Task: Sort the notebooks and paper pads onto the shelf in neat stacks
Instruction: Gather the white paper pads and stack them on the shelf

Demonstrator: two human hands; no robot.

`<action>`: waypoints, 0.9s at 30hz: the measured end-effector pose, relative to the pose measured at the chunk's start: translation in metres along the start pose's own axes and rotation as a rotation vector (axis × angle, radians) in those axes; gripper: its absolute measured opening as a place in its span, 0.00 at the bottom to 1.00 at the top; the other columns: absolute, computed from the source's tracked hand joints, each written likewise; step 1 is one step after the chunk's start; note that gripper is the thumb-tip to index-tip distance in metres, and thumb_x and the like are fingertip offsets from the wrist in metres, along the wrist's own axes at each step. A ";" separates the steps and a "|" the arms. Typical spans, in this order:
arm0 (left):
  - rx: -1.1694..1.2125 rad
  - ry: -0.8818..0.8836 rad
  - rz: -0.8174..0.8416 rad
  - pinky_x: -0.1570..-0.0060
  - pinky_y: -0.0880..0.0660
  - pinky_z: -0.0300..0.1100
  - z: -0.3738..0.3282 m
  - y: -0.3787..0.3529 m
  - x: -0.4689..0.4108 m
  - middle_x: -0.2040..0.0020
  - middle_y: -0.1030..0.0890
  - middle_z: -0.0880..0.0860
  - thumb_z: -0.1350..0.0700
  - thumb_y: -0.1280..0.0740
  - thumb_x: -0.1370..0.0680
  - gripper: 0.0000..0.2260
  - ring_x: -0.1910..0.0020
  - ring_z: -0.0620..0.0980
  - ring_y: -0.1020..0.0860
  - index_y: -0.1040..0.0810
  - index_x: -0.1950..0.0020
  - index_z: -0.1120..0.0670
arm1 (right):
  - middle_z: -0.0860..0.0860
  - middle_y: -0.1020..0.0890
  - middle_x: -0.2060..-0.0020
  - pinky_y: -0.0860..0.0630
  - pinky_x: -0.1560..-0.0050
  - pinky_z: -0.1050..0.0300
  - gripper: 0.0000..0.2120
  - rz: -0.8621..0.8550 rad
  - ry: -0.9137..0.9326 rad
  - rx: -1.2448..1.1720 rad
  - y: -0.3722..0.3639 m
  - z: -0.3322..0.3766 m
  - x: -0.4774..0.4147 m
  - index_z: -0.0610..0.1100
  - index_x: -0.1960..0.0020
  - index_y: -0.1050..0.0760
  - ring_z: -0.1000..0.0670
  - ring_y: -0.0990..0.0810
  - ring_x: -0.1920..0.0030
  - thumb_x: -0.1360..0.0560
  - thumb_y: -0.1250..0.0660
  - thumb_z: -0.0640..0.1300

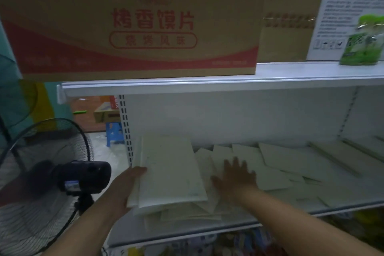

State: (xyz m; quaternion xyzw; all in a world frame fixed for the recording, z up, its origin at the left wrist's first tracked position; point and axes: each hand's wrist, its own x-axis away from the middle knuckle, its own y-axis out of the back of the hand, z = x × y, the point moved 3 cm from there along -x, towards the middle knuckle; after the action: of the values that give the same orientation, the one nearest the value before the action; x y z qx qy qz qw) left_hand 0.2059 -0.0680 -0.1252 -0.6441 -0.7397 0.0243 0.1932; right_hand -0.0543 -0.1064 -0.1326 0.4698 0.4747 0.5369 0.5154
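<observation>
Several pale notebooks and paper pads [291, 164] lie scattered and overlapping on the white shelf [207, 233]. At the shelf's left end my left hand [124, 189] grips the left edge of a small stack of pads [170, 170], thumb on top, lifting it slightly above the loose ones beneath. My right hand [236, 174] lies flat with fingers spread on the scattered pads just right of that stack.
A large cardboard box [133, 18] and a green packet [361, 48] sit on the upper shelf [270, 81], low over the work space. A standing fan [41, 172] and a dark camera on a tripod [83, 176] stand close at the left. Colourful goods fill the shelf below.
</observation>
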 end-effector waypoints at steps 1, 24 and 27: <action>0.013 0.005 0.000 0.55 0.25 0.51 0.001 -0.001 -0.003 0.52 0.21 0.61 0.60 0.38 0.22 0.11 0.56 0.60 0.23 0.27 0.40 0.59 | 0.43 0.46 0.24 0.42 0.29 0.41 0.35 0.072 -0.091 -0.011 -0.005 -0.010 -0.007 0.45 0.25 0.47 0.39 0.45 0.26 0.24 0.51 0.66; 0.009 -0.030 0.080 0.61 0.28 0.46 0.023 -0.100 0.023 0.59 0.19 0.60 0.56 0.39 0.20 0.10 0.61 0.58 0.23 0.22 0.51 0.61 | 0.48 0.17 0.47 0.24 0.54 0.60 0.18 -0.636 0.959 -0.054 0.038 -0.021 0.101 0.42 0.46 0.21 0.50 0.18 0.50 0.33 0.42 0.36; 0.088 0.004 0.134 0.56 0.27 0.48 0.040 -0.145 0.038 0.55 0.17 0.61 0.47 0.42 0.20 0.17 0.55 0.59 0.21 0.21 0.50 0.59 | 0.48 0.17 0.46 0.25 0.48 0.61 0.18 -0.607 0.956 -0.090 0.041 -0.065 0.107 0.44 0.45 0.22 0.50 0.19 0.48 0.32 0.42 0.36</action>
State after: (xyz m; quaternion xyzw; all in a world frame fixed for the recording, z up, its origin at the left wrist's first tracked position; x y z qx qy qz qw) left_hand 0.0533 -0.0475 -0.1110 -0.6832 -0.6927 0.0683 0.2209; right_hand -0.1260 -0.0014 -0.0969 -0.0055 0.7458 0.5373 0.3937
